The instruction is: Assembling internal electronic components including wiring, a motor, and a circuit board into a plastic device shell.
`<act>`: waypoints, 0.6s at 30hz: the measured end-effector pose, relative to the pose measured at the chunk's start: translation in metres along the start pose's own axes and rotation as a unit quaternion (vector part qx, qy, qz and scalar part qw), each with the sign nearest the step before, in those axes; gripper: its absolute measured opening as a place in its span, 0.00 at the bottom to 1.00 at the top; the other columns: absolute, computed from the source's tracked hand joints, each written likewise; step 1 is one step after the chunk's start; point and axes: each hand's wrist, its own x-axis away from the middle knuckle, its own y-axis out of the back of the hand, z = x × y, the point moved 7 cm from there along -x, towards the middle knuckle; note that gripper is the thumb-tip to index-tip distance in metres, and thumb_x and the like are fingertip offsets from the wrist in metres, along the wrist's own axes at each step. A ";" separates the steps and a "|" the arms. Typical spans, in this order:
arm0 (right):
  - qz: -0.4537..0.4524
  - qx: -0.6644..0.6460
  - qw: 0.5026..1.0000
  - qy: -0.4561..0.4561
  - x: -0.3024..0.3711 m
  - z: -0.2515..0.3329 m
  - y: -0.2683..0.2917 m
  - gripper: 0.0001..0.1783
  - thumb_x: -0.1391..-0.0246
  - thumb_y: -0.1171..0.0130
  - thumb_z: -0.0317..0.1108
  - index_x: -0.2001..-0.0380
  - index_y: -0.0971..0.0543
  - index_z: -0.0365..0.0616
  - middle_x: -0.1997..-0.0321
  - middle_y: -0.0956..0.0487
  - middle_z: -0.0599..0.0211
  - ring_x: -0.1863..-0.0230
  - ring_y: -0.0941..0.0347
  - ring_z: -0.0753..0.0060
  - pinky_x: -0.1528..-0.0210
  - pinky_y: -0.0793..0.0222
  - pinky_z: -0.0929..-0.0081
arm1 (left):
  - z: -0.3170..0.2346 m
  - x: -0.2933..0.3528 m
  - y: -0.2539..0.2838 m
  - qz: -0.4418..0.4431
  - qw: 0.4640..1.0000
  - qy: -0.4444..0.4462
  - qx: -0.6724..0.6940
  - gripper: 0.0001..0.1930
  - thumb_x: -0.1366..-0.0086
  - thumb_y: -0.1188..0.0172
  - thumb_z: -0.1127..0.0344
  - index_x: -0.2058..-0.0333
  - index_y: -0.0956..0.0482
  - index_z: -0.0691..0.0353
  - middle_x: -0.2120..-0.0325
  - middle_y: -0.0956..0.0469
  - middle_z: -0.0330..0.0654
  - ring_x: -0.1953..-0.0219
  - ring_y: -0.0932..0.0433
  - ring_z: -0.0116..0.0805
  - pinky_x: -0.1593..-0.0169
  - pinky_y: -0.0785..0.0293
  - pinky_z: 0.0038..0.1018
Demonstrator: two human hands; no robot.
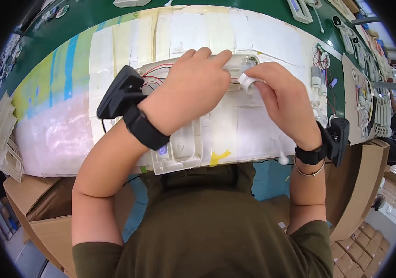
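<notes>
A long white plastic housing (184, 150) with red and black wires inside lies on the taped white work surface (59, 134). My left hand (193, 88) rests on top of the housing, fingers reaching toward its far right end. My right hand (281, 99) pinches a small white round plastic part (248, 82) at that same end, right next to my left fingertips. Both wrists carry black straps with black devices.
More white plastic parts and small wired assemblies (320, 60) lie on the green table at the right. Cardboard boxes (40, 204) stand below the table edge on both sides. Flat white pieces (3, 143) are stacked at the far left.
</notes>
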 end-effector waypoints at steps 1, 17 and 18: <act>0.000 0.000 1.000 -0.001 -0.003 -0.001 0.004 0.11 0.53 0.45 0.21 0.64 0.25 0.44 0.67 0.25 0.63 0.70 0.26 0.57 0.70 0.30 0.69 | 0.004 -0.002 -0.009 0.042 0.998 0.006 0.046 0.04 0.52 0.44 0.74 0.80 0.20 0.62 0.59 0.26 0.42 0.62 0.27 0.41 0.55 0.29 0.33; -0.077 0.264 0.957 0.093 0.032 0.027 -0.054 0.21 0.61 0.45 0.22 0.58 0.22 0.34 0.49 0.26 0.46 0.88 0.36 0.81 0.85 0.39 0.83 | 0.007 -0.004 -0.007 0.020 0.997 -0.007 0.077 0.03 0.55 0.46 0.80 0.79 0.24 0.71 0.53 0.28 0.52 0.58 0.28 0.44 0.53 0.29 0.28; -0.079 0.264 0.956 0.096 0.034 0.028 -0.055 0.21 0.61 0.45 0.22 0.58 0.22 0.34 0.49 0.26 0.46 0.88 0.36 0.81 0.85 0.39 0.83 | 0.008 -0.003 -0.008 0.044 0.995 0.000 0.090 0.05 0.54 0.45 0.79 0.76 0.23 0.71 0.53 0.28 0.52 0.57 0.29 0.45 0.52 0.30 0.30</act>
